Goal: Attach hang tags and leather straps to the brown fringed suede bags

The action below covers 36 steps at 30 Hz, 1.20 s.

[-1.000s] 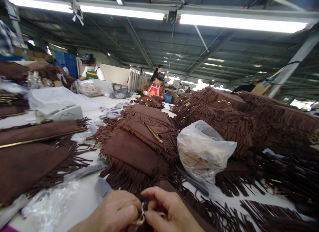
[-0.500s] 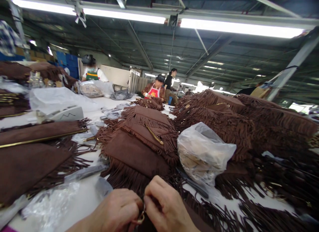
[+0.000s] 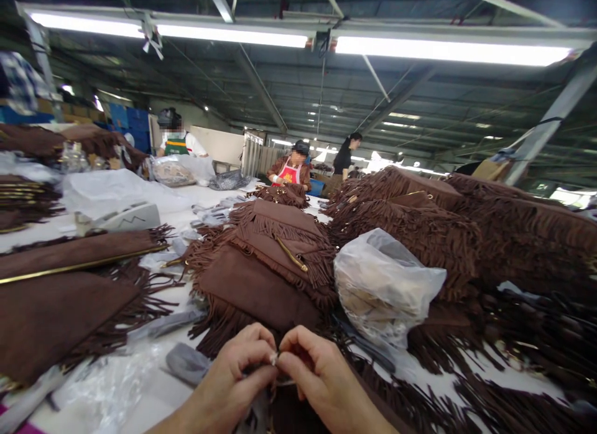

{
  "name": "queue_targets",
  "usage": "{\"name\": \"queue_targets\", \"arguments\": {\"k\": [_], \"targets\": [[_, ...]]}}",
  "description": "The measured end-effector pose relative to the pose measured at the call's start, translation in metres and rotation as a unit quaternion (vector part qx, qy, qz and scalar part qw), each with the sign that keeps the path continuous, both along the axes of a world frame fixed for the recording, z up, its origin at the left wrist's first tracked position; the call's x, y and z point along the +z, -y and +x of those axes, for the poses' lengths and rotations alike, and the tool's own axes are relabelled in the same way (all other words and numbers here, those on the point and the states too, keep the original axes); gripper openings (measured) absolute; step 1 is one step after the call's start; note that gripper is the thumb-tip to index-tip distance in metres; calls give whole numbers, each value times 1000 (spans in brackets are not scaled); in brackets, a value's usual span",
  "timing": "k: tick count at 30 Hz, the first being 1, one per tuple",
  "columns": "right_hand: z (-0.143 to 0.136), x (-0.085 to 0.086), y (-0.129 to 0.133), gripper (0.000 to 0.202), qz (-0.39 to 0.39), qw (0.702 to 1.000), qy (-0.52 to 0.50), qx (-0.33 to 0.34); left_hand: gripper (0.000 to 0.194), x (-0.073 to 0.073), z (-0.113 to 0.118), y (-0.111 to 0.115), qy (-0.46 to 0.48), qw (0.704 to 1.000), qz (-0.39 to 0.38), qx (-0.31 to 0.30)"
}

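Low in the middle of the head view, my left hand (image 3: 245, 367) and my right hand (image 3: 319, 369) meet fingertip to fingertip, both closed in a pinch. Between them shows a small whitish bit (image 3: 274, 359), too small to name. Dark brown material (image 3: 291, 412) lies under the hands, mostly hidden by them. Just beyond is a stack of brown fringed bags (image 3: 259, 291), with a gold zipper (image 3: 293, 255) on top.
To the right stands a clear plastic bag (image 3: 387, 285) of beige pieces, beside a dark-handled tool (image 3: 373, 353). High piles of fringed bags (image 3: 420, 229) rise behind. At left lie another fringed bag (image 3: 65, 309) and crumpled plastic (image 3: 107, 384). Co-workers (image 3: 291, 166) are further back.
Both hands have risen slightly, and their fingertips now pinch a whitish bit. The gold-coloured ring seen by the left fingers earlier no longer shows. A standing person in the back has moved right.
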State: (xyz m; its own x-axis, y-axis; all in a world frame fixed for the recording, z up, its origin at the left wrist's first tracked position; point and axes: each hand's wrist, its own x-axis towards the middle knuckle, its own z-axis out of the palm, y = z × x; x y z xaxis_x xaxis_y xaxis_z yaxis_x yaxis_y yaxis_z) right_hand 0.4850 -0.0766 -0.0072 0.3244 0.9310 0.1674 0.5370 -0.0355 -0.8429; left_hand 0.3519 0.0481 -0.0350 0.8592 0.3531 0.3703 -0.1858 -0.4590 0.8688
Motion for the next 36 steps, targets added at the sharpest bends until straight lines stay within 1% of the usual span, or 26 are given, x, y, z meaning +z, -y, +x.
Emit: {"name": "queue_targets", "arguments": {"k": [1,3,6,8,10,11,13,16,20,22,24,26,27,29,30,31,33,36], "targets": [[3,4,4,5,-36,999,7,12,29,1,-1,-2,8,1000,-1,12],[9,10,13,16,-91,994,51,37,35,5,-4,-4,17,1000,2,25],[14,14,24,21,-108,986,110,57,43,6,-5,-6,16,1000,-2,19],[14,12,27,22,-122,988,79,58,45,4,-4,-5,1,1000,-26,10],[13,8,26,22,-161,986,7,46,46,0,-2,-4,-33,997,-72,14],[12,7,24,21,-171,984,-12,37,46,-2,-1,-4,-53,993,-99,18],[10,4,21,20,-155,988,12,20,47,-5,0,-4,-85,985,-146,26],[8,3,20,21,-116,989,92,14,46,-8,1,-3,-105,977,-182,29],[7,0,22,21,-133,982,132,19,41,-13,1,-2,-108,977,-183,29],[8,-2,23,20,-119,980,157,11,39,-17,1,-2,-102,977,-186,29],[8,-4,23,17,-98,982,161,-4,38,-21,1,-3,-99,975,-198,24],[8,-4,23,16,-74,990,120,-12,42,-24,1,-4,-100,972,-212,20],[8,-3,22,16,-60,995,81,-10,45,-25,1,-5,-101,971,-218,17],[7,-1,21,17,-32,999,-33,12,50,-25,1,-6,-97,969,-228,12],[7,-1,20,18,-25,994,-100,30,52,-25,2,-6,-96,968,-233,10],[6,-1,20,20,-21,985,-168,47,53,-24,2,-6,-96,966,-238,10],[5,-6,19,28,-17,954,-288,79,56,-23,3,-5,-96,964,-248,14],[5,-16,18,35,24,906,-414,88,57,-19,5,-3,-99,961,-258,22]]}}
